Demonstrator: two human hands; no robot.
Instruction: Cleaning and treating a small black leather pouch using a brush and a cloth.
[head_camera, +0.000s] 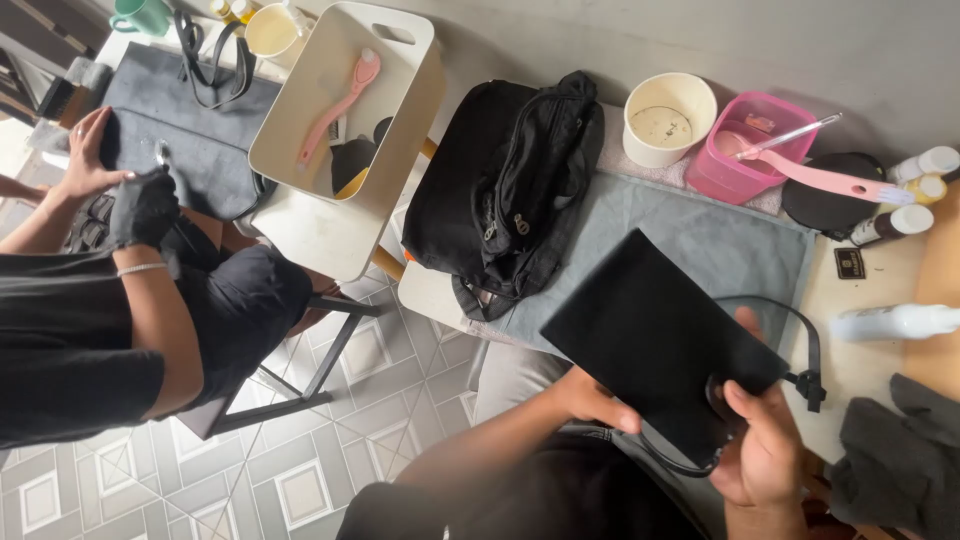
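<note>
My right grip is closed around the lower corner of a flat black pouch, thumb on its face and fingers behind, so the panel stays tilted up toward me. My left grip pinches the near edge from below, steadying it. A thin black strap loops off the pouch's right side and hangs over the desk. The pouch is held just above a grey cloth, which likely spares it scuffs. Beyond it lies a black bag, with a cream cup and pink tub behind. At left, another person works on a dark grey bag.
</note>
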